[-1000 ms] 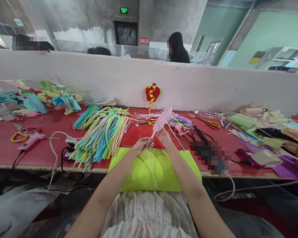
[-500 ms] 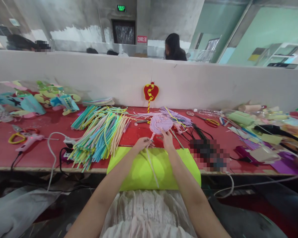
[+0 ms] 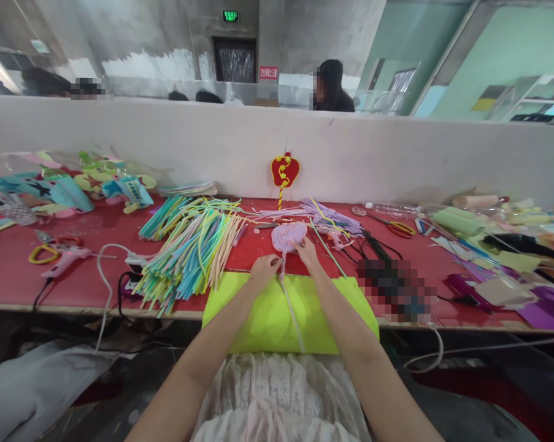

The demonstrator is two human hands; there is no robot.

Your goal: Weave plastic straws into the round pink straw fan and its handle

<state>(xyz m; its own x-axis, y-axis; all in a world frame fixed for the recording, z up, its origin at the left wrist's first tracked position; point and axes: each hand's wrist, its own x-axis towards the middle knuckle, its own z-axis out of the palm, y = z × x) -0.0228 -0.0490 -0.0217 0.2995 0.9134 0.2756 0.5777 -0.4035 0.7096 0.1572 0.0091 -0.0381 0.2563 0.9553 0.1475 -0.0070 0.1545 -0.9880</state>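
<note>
A lilac fan-shaped piece of coiled pipe cleaners is held just above the red table, with a short twisted stem pointing toward me. My right hand grips its lower right edge between thumb and fingers. At the stem, my left hand has its fingertips pinched on a pipe cleaner, whose long pale end trails down over a bright yellow-green sheet. The fingers partly cover the pinched spot. Behind the fan, a finished-looking red fan with yellow trim stands upright against the white partition.
Bundled pastel pipe cleaners lie left, lilac ones behind right. A pink glue gun and yellow-handled pliers sit far left. Scissors, cables and a purple glue gun occupy the right. People are beyond the partition.
The lilac fan has turned and come slightly left and nearer, with the right hand along its edge. The left hand stays at the stem. The whole view has shifted a little.
</note>
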